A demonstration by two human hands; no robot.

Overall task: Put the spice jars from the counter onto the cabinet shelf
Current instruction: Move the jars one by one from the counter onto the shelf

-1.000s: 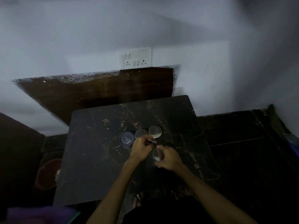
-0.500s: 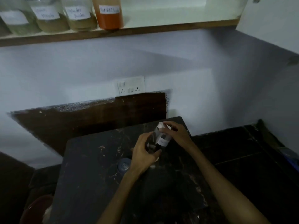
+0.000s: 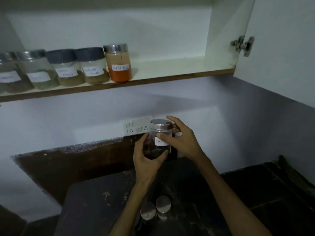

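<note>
Dim kitchen, cabinet shelf (image 3: 170,72) bare right of the red chilli jar (image 3: 119,63). Left hand (image 3: 146,160) and right hand (image 3: 180,140) both wrap the steel-lidded spice jar (image 3: 159,138), well below it. I'd keep it upright, land it just beside.

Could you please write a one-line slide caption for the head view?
Both hands lift a steel-lidded spice jar toward the cabinet shelf.

Both hands are holding a steel-lidded spice jar (image 3: 159,138) in the air above the desk (image 3: 95,205): the left hand (image 3: 147,159) is cupping its base, the right hand (image 3: 181,139) is gripping its side. Two lidded jars (image 3: 156,210) are standing near the desk's front edge. Five labelled jars (image 3: 68,68) are lining the cabinet shelf (image 3: 170,72) along its left part.
</note>
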